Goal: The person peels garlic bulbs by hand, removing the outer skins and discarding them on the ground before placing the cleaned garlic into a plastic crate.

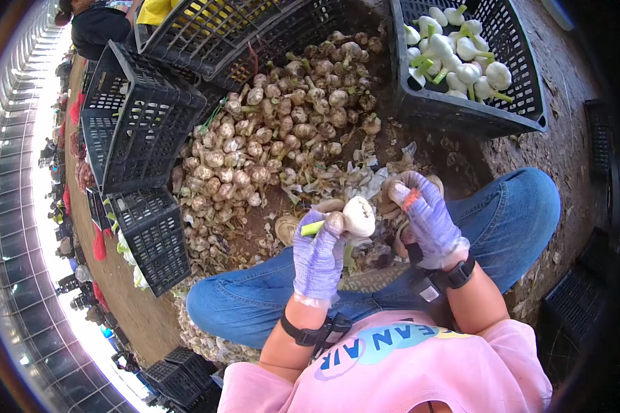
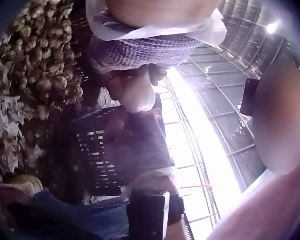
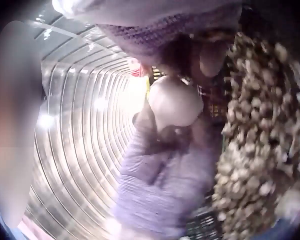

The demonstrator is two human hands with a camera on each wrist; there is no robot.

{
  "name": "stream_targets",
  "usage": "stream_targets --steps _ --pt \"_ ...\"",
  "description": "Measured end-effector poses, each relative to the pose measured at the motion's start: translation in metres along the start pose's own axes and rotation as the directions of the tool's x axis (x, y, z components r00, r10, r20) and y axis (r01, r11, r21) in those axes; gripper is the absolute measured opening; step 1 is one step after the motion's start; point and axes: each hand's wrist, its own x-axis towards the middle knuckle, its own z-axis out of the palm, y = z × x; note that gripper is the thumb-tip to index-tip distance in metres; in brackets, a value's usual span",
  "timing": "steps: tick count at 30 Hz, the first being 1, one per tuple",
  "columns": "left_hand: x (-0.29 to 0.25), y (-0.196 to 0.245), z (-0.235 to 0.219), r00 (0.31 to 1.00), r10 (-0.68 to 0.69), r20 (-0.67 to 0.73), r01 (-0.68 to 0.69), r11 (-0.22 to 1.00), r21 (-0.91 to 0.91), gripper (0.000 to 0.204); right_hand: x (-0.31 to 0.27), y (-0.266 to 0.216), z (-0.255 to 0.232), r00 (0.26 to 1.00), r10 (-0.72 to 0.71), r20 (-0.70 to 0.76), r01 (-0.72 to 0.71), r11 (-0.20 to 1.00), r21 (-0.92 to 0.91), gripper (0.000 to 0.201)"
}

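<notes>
A peeled white garlic bulb (image 1: 359, 217) with a short green stem (image 1: 313, 228) sits in my left hand (image 1: 317, 258), which wears a thin purple knit glove. The left thumb and fingers grip it where stem meets bulb. Close by on the right is my gloved right hand (image 1: 430, 220), fingers loosely bent, with an orange band around the thumb. Nothing shows in its grasp. The right wrist view has the smooth bulb (image 3: 175, 102) between the left hand (image 3: 160, 180) below and the right fingers (image 3: 212, 62) above, in shadow.
A large heap of unpeeled garlic (image 1: 275, 131) lies ahead, with loose skins (image 1: 365, 179) nearer my crossed legs. At the right, a black crate (image 1: 472, 113) holds cleaned bulbs (image 1: 455, 55). More black crates (image 1: 145, 110) border the heap on the left.
</notes>
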Motion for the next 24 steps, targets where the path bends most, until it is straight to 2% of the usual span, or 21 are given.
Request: stream_targets --steps 1,2,4,5,6,7,8,9,10,11,12,14,15,16,17,18,20,21,22,24 --pt "0.001 0.001 -0.002 1.0 -0.001 0.005 0.001 0.999 0.032 0.056 -0.003 0.003 -0.002 0.993 0.097 0.065 -0.107 0.98 0.17 0.025" --pt "0.002 0.001 -0.003 1.0 -0.001 0.002 0.001 1.0 0.031 0.056 -0.005 0.008 0.0 0.993 0.099 0.067 -0.109 0.98 0.169 0.025" --pt "0.003 0.0 -0.004 1.0 0.014 -0.01 -0.013 0.994 0.111 0.054 -0.008 0.017 0.004 0.973 -0.143 0.182 0.152 0.988 -0.038 0.027" --pt "0.002 0.001 -0.004 1.0 0.013 -0.012 -0.011 0.994 0.111 0.054 -0.009 0.016 0.006 0.98 -0.071 0.185 0.075 0.997 -0.015 0.03" --pt "0.0 0.003 -0.002 0.998 0.067 -0.017 -0.059 0.959 0.278 0.053 -0.009 0.018 0.005 0.981 -0.069 0.183 0.072 0.997 -0.013 0.03" --pt "-0.001 0.005 -0.001 0.993 0.121 -0.012 -0.104 0.894 0.436 0.051 -0.008 0.021 0.003 0.976 -0.106 0.189 0.136 0.978 -0.157 0.029" --pt "0.0 0.007 -0.001 0.993 0.119 -0.012 -0.102 0.894 0.437 0.051 -0.007 0.022 0.002 0.97 -0.142 0.2 0.198 0.934 -0.296 0.029" --pt "0.0 0.011 -0.003 0.988 0.142 0.067 -0.156 0.848 0.507 0.045 -0.007 0.018 0.001 0.97 -0.141 0.199 0.197 0.935 -0.296 0.029" --pt "0.001 0.014 -0.005 0.977 0.157 0.146 -0.213 0.794 0.569 0.04 -0.009 0.009 0.001 0.985 0.008 0.17 0.023 0.984 -0.178 0.027" --pt "0.002 0.015 -0.007 0.977 0.155 0.146 -0.211 0.795 0.569 0.04 -0.008 0.003 0.0 0.974 0.161 0.159 -0.154 0.987 -0.054 0.026" --pt "0.003 0.016 -0.01 0.975 0.125 0.186 -0.207 0.821 0.533 0.038 -0.003 0.002 -0.001 0.974 0.163 0.157 -0.157 0.986 -0.054 0.026" --pt "0.003 0.016 -0.011 0.97 0.095 0.225 -0.198 0.846 0.496 0.036 0.009 0.004 -0.005 0.992 0.12 0.027 -0.123 0.968 0.219 0.024" --pt "0.003 0.016 -0.01 0.981 0.048 0.188 -0.118 0.915 0.387 0.035 0.013 0.011 -0.007 0.991 0.107 -0.086 -0.089 0.977 0.194 0.024" --pt "0.004 0.016 -0.009 0.988 -0.003 0.157 -0.039 0.963 0.267 0.035 0.016 0.016 -0.009 0.99 0.108 -0.089 -0.089 0.977 0.194 0.024" --pt "0.012 0.008 -0.014 0.983 0.04 0.179 -0.052 0.997 0.064 0.027 0.017 0.02 -0.01 0.989 0.079 -0.122 -0.051 0.975 0.216 0.023" --pt "0.02 0.005 -0.019 0.984 0.038 0.177 -0.05 0.997 0.064 0.027 0.018 0.022 -0.01 0.987 0.051 -0.155 -0.013 0.972 0.236 0.023" --pt "0.042 0.0 -0.03 0.992 0.084 0.093 -0.045 0.931 -0.362 0.025 0.018 0.023 -0.009 0.985 0.028 -0.172 0.001 0.986 0.165 0.022" --pt "0.058 -0.001 -0.043 0.992 0.104 0.066 -0.072 0.927 -0.369 0.027 0.019 0.024 -0.009 0.982 0.001 -0.189 0.017 0.995 0.094 0.021" --pt "0.076 -0.004 -0.061 0.992 0.016 -0.122 -0.047 0.966 -0.253 0.028 0.02 0.027 -0.01 0.982 0.004 -0.191 0.015 0.995 0.095 0.021" --pt "0.104 -0.001 -0.063 0.958 0.11 -0.265 -0.067 0.984 0.166 0.03 0.024 0.035 -0.012 0.99 -0.035 -0.14 0.017 0.991 -0.129 0.02"
